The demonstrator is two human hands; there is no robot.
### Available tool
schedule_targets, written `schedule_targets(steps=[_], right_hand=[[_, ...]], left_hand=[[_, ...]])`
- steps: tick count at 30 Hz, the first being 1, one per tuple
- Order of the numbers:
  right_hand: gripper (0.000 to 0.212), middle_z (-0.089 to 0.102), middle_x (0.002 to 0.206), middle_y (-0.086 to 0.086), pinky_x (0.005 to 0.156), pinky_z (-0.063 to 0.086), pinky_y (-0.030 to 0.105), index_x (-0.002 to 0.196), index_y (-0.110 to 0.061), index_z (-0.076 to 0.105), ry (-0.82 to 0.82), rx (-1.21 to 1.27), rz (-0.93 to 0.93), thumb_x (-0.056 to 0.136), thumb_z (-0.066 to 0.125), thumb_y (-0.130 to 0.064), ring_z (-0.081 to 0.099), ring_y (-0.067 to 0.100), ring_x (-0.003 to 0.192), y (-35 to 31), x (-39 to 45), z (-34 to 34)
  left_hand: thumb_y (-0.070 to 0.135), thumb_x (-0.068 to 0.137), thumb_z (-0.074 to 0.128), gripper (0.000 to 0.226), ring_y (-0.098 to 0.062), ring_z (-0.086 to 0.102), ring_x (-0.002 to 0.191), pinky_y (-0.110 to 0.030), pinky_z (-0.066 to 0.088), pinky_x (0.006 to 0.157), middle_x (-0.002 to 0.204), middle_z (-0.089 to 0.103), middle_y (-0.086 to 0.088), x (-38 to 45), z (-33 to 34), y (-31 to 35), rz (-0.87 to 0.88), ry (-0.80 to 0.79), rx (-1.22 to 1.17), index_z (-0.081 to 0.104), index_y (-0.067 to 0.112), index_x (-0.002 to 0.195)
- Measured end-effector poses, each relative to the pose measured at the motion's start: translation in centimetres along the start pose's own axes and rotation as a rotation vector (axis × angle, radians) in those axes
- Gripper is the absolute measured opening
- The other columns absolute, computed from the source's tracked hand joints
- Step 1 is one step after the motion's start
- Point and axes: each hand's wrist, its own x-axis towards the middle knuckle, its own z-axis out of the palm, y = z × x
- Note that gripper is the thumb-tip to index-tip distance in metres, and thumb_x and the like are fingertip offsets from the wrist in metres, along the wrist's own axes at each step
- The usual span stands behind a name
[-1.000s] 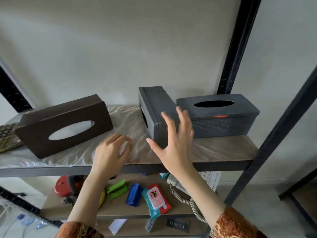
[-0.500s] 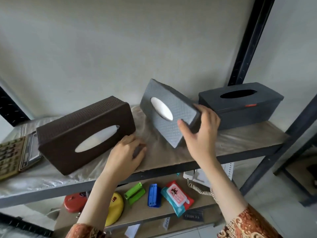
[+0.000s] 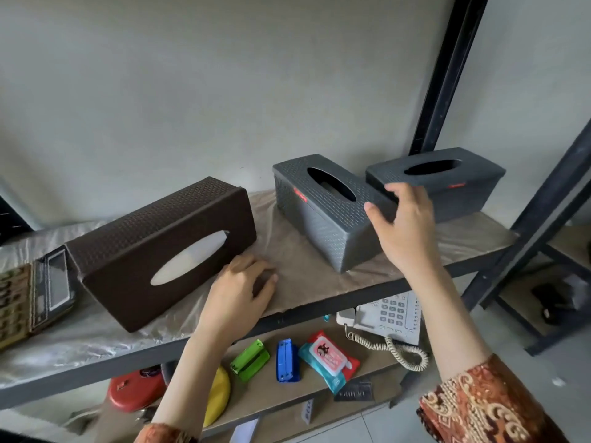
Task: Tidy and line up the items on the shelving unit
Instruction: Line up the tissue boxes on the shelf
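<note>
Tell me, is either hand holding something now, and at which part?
The right hand grips the middle grey tissue box at its right end. The left hand rests on the shelf's plastic sheet, holding nothing visible.

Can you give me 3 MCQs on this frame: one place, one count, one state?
1. Where is the desk telephone?
A. lower shelf
B. top shelf
C. floor

2. How many tissue boxes stand on the top shelf?
A. one
B. two
C. three

3. What does the right hand grip?
A. nothing
B. middle grey tissue box
C. calculator

Answers:
1 A: it shows below the top shelf's front edge.
2 C: brown tissue box, plus two grey ones, the far one at right.
3 B: its fingers curl over that box's near end.
</note>
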Motion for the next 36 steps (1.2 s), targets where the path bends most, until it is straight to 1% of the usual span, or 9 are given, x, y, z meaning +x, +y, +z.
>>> schedule_targets(steps=[3,6,9,15,20,23,26,30,36], right_hand=[[0.045,0.061,0.104,0.013,0.082,0.042,0.041,0.112,-0.009,0.06,0.046,-0.143,-0.251,0.083,0.061,-0.044,0.054,0.033,0.1,-3.1,0.5,1.5],[0.049,0.063,0.104,0.011,0.083,0.039,0.042,0.113,-0.011,0.057,-0.132,-0.393,-0.321,0.083,0.059,-0.049,0.059,0.032,0.098,-6.1,0.5,4.2],[0.043,0.059,0.112,0.009,0.089,0.035,0.042,0.123,-0.011,0.05,-0.171,-0.538,-0.377,0.091,0.057,-0.039,0.059,0.03,0.101,-6.6,0.7,5.8],[0.062,0.048,0.136,0.007,0.086,0.042,0.038,0.146,-0.016,0.031,-0.371,-0.508,-0.55,0.093,0.054,-0.039,0.058,0.03,0.108,-5.3,3.4,6.0],[0.071,0.045,0.134,0.005,0.079,0.046,0.034,0.151,-0.023,0.021,-0.53,-0.253,-0.552,0.092,0.06,-0.017,0.054,0.023,0.092,-4.5,4.9,5.2],[0.067,0.044,0.136,0.004,0.095,0.041,0.036,0.15,-0.022,0.024,-0.609,-0.192,-0.581,0.093,0.058,-0.013,0.051,0.025,0.109,-4.5,5.5,5.9],[0.061,0.046,0.138,0.002,0.108,0.03,0.041,0.145,-0.02,0.033,-0.595,-0.238,-0.625,0.091,0.059,-0.01,0.046,0.026,0.123,-4.0,6.5,6.9],[0.058,0.052,0.134,0.004,0.098,0.039,0.044,0.136,-0.019,0.041,-0.53,-0.287,-0.608,0.085,0.06,0.002,0.047,0.027,0.119,-3.5,7.6,7.1],[0.063,0.049,0.123,0.008,0.094,0.041,0.05,0.132,-0.018,0.039,-0.481,-0.359,-0.534,0.08,0.051,0.015,0.047,0.03,0.115,-4.0,7.7,7.9]], left_hand=[[0.047,0.09,0.041,0.039,-0.013,0.053,0.104,-0.032,0.046,0.087,0.109,0.06,0.007,-0.1,-0.1,0.3,-0.011,-0.004,-0.001,0.065,0.023,0.108],[0.044,0.092,0.044,0.035,-0.013,0.054,0.105,-0.031,0.046,0.087,0.11,0.061,0.007,-0.3,-0.2,0.3,-0.015,-0.007,-0.011,0.065,0.023,0.109],[0.034,0.094,0.053,0.024,-0.012,0.053,0.107,-0.026,0.043,0.088,0.114,0.06,0.007,-0.3,-0.1,0.3,-0.015,0.003,-0.015,0.065,0.022,0.111],[0.032,0.094,0.054,0.023,-0.012,0.053,0.106,-0.024,0.042,0.085,0.115,0.06,0.005,-0.3,-0.1,0.2,-0.015,0.001,-0.009,0.065,0.022,0.111],[0.033,0.094,0.053,0.024,-0.013,0.054,0.107,-0.022,0.041,0.085,0.115,0.061,0.005,-0.3,-0.2,0.3,-0.012,0.0,-0.003,0.066,0.021,0.111],[0.033,0.094,0.052,0.024,-0.013,0.054,0.106,-0.024,0.042,0.085,0.114,0.061,0.006,-0.3,-0.2,0.3,-0.007,0.003,-0.002,0.066,0.022,0.11],[0.033,0.094,0.052,0.023,-0.013,0.054,0.106,-0.025,0.043,0.084,0.113,0.061,0.006,-0.3,-0.2,0.2,-0.003,0.0,0.005,0.066,0.022,0.109],[0.032,0.094,0.052,0.024,-0.01,0.053,0.106,-0.019,0.037,0.084,0.113,0.061,0.006,-0.3,-0.3,0.3,-0.003,-0.01,-0.002,0.065,0.022,0.111],[0.033,0.095,0.051,0.024,-0.008,0.052,0.108,-0.017,0.034,0.085,0.115,0.06,0.008,-0.3,-0.3,0.2,0.001,-0.01,0.001,0.065,0.023,0.112]])
